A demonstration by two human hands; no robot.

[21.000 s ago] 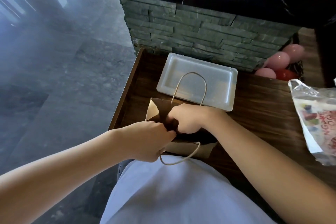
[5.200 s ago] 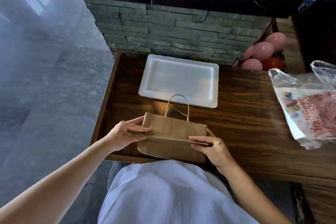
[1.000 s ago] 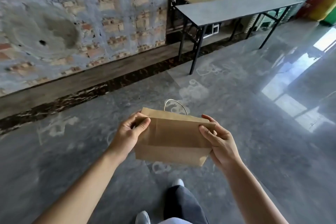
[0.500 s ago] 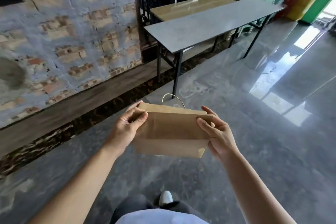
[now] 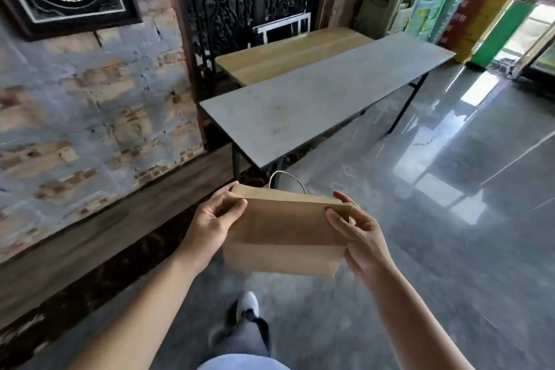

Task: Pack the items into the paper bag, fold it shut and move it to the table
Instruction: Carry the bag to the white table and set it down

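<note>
Polished grey stone floor (image 5: 450,249), brick wall on the left. Folded-shut brown paper bag (image 5: 285,237) is held in mid-air, near the long grey table (image 5: 315,99) beyond it. Left hand (image 5: 210,225) pinches its top-left corner, right hand (image 5: 360,237) pinches its top-right corner.

I see a matt brown paper bag (image 5: 285,234) with a smooth folded flap, a dull grey stone-look tabletop (image 5: 315,99), a pale wooden tabletop (image 5: 285,54) behind, glossy polished grey floor (image 5: 465,189), and rough patchy brick wall (image 5: 90,114).
</note>
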